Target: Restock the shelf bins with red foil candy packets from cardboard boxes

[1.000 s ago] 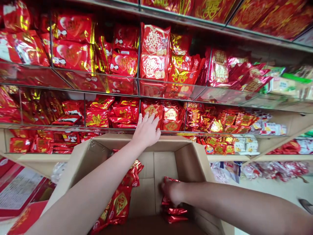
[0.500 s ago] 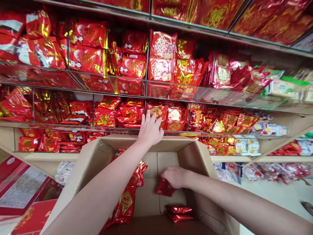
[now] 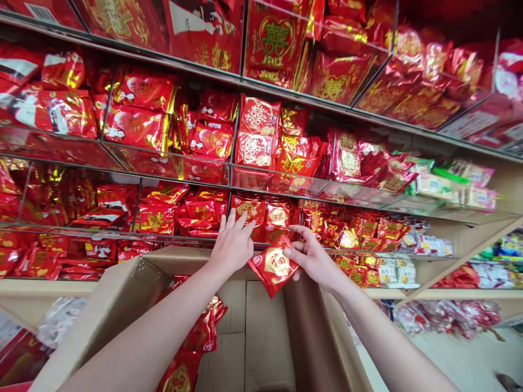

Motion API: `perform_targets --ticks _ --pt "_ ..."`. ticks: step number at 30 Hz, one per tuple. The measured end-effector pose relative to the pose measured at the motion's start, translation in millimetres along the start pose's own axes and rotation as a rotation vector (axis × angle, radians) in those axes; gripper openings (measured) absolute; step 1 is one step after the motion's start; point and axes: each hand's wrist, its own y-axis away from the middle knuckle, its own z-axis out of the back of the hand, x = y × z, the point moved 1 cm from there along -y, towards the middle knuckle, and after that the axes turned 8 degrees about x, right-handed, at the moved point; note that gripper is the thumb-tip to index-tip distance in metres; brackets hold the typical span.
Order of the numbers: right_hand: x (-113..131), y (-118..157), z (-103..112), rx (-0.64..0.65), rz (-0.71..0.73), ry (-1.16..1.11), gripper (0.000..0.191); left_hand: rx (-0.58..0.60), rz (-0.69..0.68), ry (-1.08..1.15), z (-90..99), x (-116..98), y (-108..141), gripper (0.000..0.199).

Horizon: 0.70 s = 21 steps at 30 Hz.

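Observation:
Between thumb and fingers, my right hand (image 3: 312,258) grips a red packet (image 3: 274,265) with a gold emblem, above the far right part of an open cardboard box (image 3: 269,337). My left hand (image 3: 233,242) has its fingers spread at the shelf's front edge, its fingertips by an upright red packet (image 3: 249,212) with a gold emblem. Beside that one stands a similar packet (image 3: 278,216) in the same compartment. Inside the box, several red packets (image 3: 200,332) lie along the left side, partly behind my left forearm.
Shelves with clear dividers hold many red packets, and a front rail (image 3: 183,238) runs behind the box. Green and white packets (image 3: 439,182) sit at the right. Plastic-wrapped goods (image 3: 61,321) lie low on the left, others (image 3: 447,318) low on the right.
My right hand has risen out of the box to the shelf edge with a red packet. My left hand stays by the shelf packets. The view has shifted, showing more of the upper shelves.

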Motion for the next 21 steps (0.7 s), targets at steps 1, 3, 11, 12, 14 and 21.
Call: perform_targets --ticks 1,3,11,12,14,21 --pt "2 -1 2 -0.063 0.001 -0.047 0.053 0.002 0.002 -0.002 -0.1 0 0 0.045" --pt "7 -6 6 -0.196 -0.002 -0.202 0.044 0.007 0.005 -0.007 -0.1 -1 0 0.045" --pt "16 -81 -3 -0.321 0.274 -0.462 0.029 0.047 0.018 -0.024 -2.7 -6 -1 0.046" --pt "13 -93 -2 -0.364 0.294 -0.377 0.026 0.052 0.021 -0.025 -3.3 -7 -1 0.047" --pt "5 -113 2 -0.462 0.302 -0.122 0.018 0.062 0.025 -0.025 -4.3 -7 -1 0.047" --pt "-1 -141 18 -0.597 0.171 0.876 0.028 0.083 0.022 -0.002 -5.5 -9 -2 0.048"
